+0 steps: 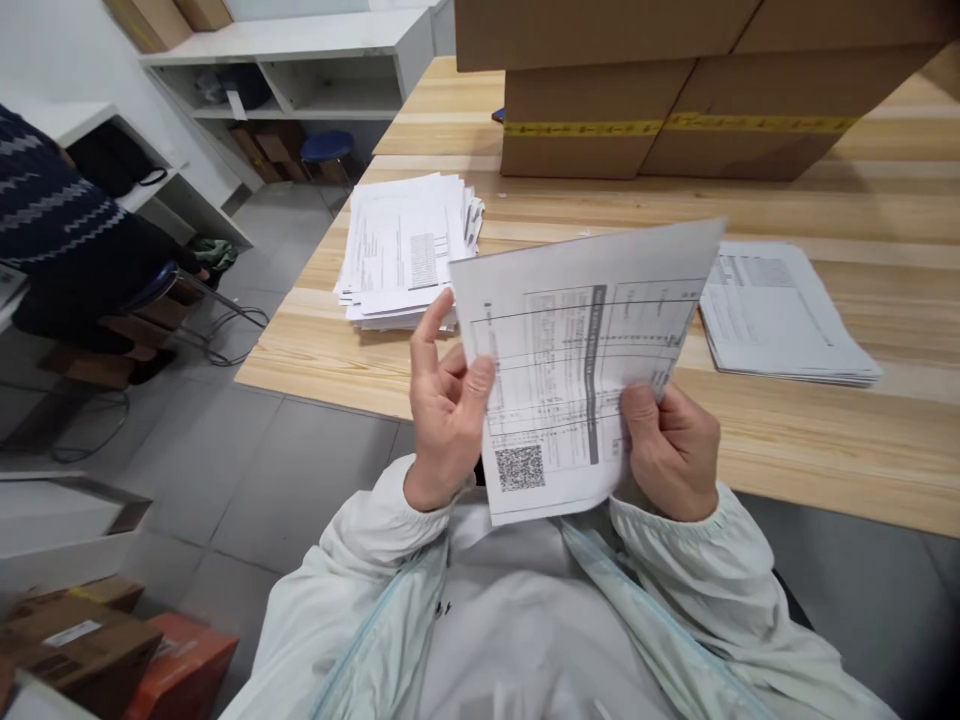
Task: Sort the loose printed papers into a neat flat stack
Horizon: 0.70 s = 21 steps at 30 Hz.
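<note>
A printed sheet of paper [555, 400], with a table of lines and a QR code near its lower left corner, is held up in front of my chest. My left hand [448, 415] pinches its left edge, the thumb on the printed face and the index finger raised. On the opposite edge, my right hand [670, 440] grips the sheet between thumb and curled fingers. Beyond my left hand lies a thick, uneven stack of papers [394, 240]. A flatter, neater stack of papers [780, 315] rests to the right of the held sheet.
Large taped cardboard boxes [585, 120] stand at the back of the wooden table [322, 340]. A seated person [60, 210] is at the far left. White shelves [330, 45], a blue stool [327, 147] and floor boxes [82, 640] lie beyond the table's left edge.
</note>
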Tool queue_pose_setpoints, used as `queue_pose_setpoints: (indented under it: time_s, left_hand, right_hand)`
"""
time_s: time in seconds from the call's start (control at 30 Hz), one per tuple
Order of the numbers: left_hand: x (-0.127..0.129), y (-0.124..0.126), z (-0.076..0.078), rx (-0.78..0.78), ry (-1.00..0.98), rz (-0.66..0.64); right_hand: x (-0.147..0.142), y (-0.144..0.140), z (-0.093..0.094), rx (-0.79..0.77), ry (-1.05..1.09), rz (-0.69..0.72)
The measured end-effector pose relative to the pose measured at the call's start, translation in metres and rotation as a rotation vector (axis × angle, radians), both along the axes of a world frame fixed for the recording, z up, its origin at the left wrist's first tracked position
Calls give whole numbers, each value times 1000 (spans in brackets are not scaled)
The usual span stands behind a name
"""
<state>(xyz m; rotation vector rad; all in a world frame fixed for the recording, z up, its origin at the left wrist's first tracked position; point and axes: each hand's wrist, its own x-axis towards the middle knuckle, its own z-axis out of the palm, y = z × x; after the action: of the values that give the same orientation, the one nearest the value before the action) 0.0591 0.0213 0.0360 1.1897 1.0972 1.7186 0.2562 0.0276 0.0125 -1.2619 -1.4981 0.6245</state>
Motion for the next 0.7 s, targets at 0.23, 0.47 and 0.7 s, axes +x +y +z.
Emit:
queue_pose_setpoints:
  time_s: [0.23,0.47,0.7]
  left_hand:
    - [20,-14,-27,-62,89,-266]
    - [14,-1,-20,282,296,-63]
    - [19,-2,-43,105,348,-41]
  right_hand:
    - [36,-17,-22,25,-13,-171]
    - [24,-4,-23,370,39,-278]
    - [22,1,-32,257,46,-73]
